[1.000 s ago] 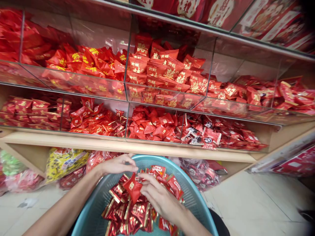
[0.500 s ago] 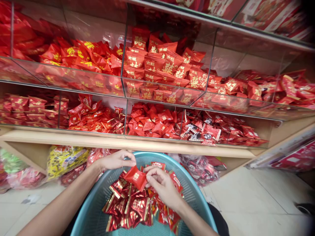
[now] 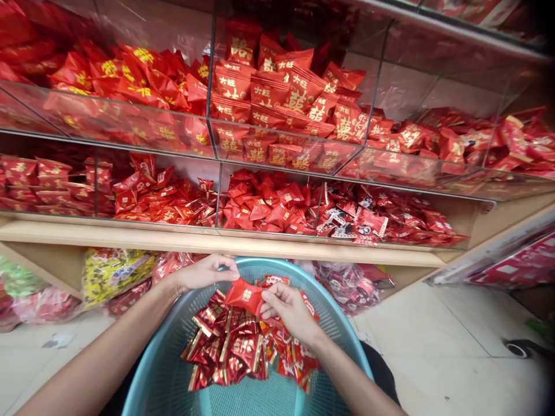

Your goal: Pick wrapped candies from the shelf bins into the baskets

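Note:
A red candy packet (image 3: pixel 245 296) with gold print is stretched between my two hands over a teal plastic basket (image 3: pixel 150 361). My left hand (image 3: pixel 211 271) pinches its upper left end between thumb and fingertips. On the other end, my right hand (image 3: pixel 284 306) is closed, thumb on top. Below in the basket lie several dark red, shiny wrapped candies (image 3: pixel 243 349) with gold edges. To their right, partly under my right hand, is a pile of brighter red candy packets (image 3: pixel 288 358).
Ahead, clear-fronted shelf bins hold gold-printed red packets (image 3: pixel 271 92) and smaller red candies (image 3: pixel 277 202). A wooden ledge (image 3: pixel 217 242) runs just beyond the basket. Underneath it sit a yellow bag (image 3: pixel 117 274) and a clear bag of red candies (image 3: pixel 351 283). Tiled floor (image 3: pixel 442 335) lies to the right.
The red candy packet has turned from a slant to nearly level, and my left hand now grips its end. The camera view has shifted slightly, with the shelves higher in it.

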`<state>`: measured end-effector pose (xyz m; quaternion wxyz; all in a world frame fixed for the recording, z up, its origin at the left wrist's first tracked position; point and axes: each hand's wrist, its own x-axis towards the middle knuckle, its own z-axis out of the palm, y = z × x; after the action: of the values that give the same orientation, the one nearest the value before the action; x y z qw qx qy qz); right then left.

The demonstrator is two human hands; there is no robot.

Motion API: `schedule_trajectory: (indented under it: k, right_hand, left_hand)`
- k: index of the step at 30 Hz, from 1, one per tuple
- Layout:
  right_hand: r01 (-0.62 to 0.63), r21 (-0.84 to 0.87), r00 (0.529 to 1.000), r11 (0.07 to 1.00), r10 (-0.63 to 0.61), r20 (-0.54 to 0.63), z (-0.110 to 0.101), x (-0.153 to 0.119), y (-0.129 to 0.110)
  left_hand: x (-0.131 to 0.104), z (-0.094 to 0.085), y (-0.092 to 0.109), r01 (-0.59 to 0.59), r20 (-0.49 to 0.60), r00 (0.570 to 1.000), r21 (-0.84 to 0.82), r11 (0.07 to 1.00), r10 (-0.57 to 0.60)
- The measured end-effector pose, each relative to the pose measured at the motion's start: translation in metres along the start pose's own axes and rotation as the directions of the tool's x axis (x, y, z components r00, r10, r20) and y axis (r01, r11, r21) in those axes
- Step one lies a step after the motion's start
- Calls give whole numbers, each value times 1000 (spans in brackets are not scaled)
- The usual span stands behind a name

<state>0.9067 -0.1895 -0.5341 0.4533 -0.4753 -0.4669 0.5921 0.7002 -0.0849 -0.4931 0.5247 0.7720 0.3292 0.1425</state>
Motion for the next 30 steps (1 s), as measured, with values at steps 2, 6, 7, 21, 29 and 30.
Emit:
schedule_trajectory:
  k: [2, 6, 7, 21, 29, 30]
  right_hand:
    - [6, -17, 1000, 1000, -7, -9, -4, 0, -1]
    - [92, -82, 996, 992, -93, -12, -9, -3, -3]
    - [120, -105, 993, 987, -122, -9, -10, -4, -4]
    - [-142, -7, 935, 990, 136, 327, 7, -24, -9]
    - [-176, -326, 747, 929, 341, 570, 42, -49, 40]
    - [-134, -362, 756, 922, 331, 564, 44, -50, 44]
  left_hand:
    - [1, 1, -1, 6, -12, 1000, -6, 1000, -6]
    - [1, 3, 2, 24, -30, 999, -39, 999, -25]
    - [1, 3, 3, 26, -29, 999, -62, 998, -28]
    - [0, 3, 7, 49, -51, 997, -77, 996, -53]
    - [-2, 2, 9, 65, -46, 997, -49, 997, -67]
    - [-2, 2, 9, 66, -46, 997, -47, 997, -68]
